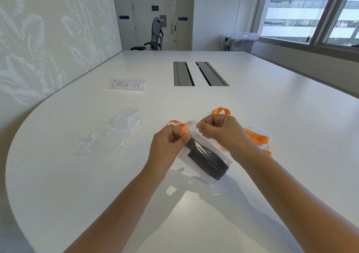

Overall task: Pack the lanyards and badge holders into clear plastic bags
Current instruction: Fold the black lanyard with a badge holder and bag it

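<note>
Both hands work at the middle of a large white desk (252,105), well in from every edge. The left hand (169,142) and the right hand (219,130) each pinch the top edge of a clear plastic bag (196,136) between curled fingers and thumb, so each grip is closed on the bag's mouth. The bag hangs tilted from the hands, its lower end toward the person and just above the desk. Inside it lies a folded black lanyard (207,159) against a white backing.

Orange lanyards (256,137) lie on the desk just behind and to the right of the hands, one loop (221,111) rising beyond the right knuckles, another strap showing past the left hand. A clear badge holder (261,133) lies under the orange straps at the right, beside the right wrist.

To the left, well apart from the hands, a loose heap of empty clear bags (114,132) rests on the desk. Beyond it stands a folded paper sign reading "CHECK-IN" (126,84). Two grey cable slots (200,74) are set into the desk's middle, farther off.

The desk's left edge curves round near a patterned wall panel (48,39); its right edge runs along below a window (310,15). Wide bare surface lies between the hands and both edges, and ahead toward the far end, where an office chair (155,35) stands before a door (169,13). A lined bin (240,42) sits in the far right corner.
</note>
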The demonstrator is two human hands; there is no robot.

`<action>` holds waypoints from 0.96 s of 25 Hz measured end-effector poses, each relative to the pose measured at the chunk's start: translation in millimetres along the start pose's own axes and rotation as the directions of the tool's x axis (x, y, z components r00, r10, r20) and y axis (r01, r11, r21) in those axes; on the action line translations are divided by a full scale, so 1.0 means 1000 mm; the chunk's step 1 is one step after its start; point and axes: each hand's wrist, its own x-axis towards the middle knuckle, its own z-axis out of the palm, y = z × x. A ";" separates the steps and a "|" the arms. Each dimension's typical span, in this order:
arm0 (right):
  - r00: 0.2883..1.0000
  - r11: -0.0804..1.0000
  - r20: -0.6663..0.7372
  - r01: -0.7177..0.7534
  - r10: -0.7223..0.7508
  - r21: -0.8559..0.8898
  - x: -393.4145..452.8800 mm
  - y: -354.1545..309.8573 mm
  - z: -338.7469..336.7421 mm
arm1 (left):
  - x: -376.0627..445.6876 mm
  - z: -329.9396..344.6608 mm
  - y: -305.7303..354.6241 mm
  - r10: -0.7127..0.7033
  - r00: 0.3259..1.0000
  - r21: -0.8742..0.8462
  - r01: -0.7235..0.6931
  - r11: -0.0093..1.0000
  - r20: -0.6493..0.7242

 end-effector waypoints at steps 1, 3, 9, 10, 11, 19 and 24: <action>1.000 1.000 0.000 0.002 -0.002 -0.002 0.000 0.000 0.000 | 0.000 0.000 0.000 0.002 1.000 0.008 -0.002 1.000 0.002; 1.000 0.999 -0.002 0.025 -0.025 -0.026 -0.001 0.001 0.001 | -0.001 0.000 0.001 -0.003 1.000 0.011 0.003 1.000 0.003; 0.993 0.981 0.024 0.117 -0.115 -0.157 -0.002 0.001 0.002 | 0.002 -0.005 0.003 0.042 0.999 0.109 -0.042 0.993 0.002; 0.995 0.979 0.048 0.099 -0.092 -0.176 -0.002 0.000 0.002 | 0.002 -0.005 0.004 0.051 0.999 0.132 -0.049 0.990 -0.010; 0.996 0.977 0.068 0.076 -0.064 -0.199 -0.002 0.000 0.001 | 0.001 -0.005 0.004 0.055 0.998 0.146 -0.052 0.988 -0.020; 0.999 0.992 0.035 -0.002 0.007 -0.128 -0.003 0.002 0.006 | 0.000 -0.003 0.006 -0.028 0.999 0.024 0.027 0.999 0.040; 0.999 0.995 0.047 0.025 -0.020 -0.095 -0.006 0.002 0.009 | 0.001 -0.001 0.005 -0.167 0.982 -0.069 0.173 0.982 0.082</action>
